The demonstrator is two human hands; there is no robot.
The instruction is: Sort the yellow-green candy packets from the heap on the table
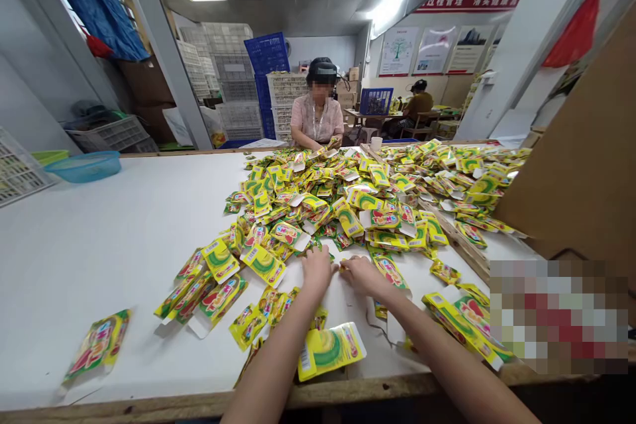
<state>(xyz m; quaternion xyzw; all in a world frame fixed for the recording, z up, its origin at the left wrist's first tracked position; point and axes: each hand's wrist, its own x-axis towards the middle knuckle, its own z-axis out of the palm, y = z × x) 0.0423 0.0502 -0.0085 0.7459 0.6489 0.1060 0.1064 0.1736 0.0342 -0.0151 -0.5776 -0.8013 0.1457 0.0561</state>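
Observation:
Both my hands reach to the near edge of a big heap of yellow-green candy boxes (348, 215) and small sachets on the white table. My left hand (318, 269) has its fingers curled down beside the heap; what they hold, if anything, is hidden. Close to its right, my right hand (365, 276) is closed in a pinch, a bit of yellow showing at the fingertips, too small to name. An upright-printed box (390, 271) lies just right of my right hand. Below my forearms are a yellow box (332, 351) and several yellow sachets (248, 326).
Across the white table (163, 212), a person (318, 116) handles packets. A wooden strip (460, 245) divides the heap on the right, near a cardboard panel (571, 179). One box (98, 348) lies apart at left; a blue basin (87, 165) stands behind. Stacked crates (238, 79) fill the back.

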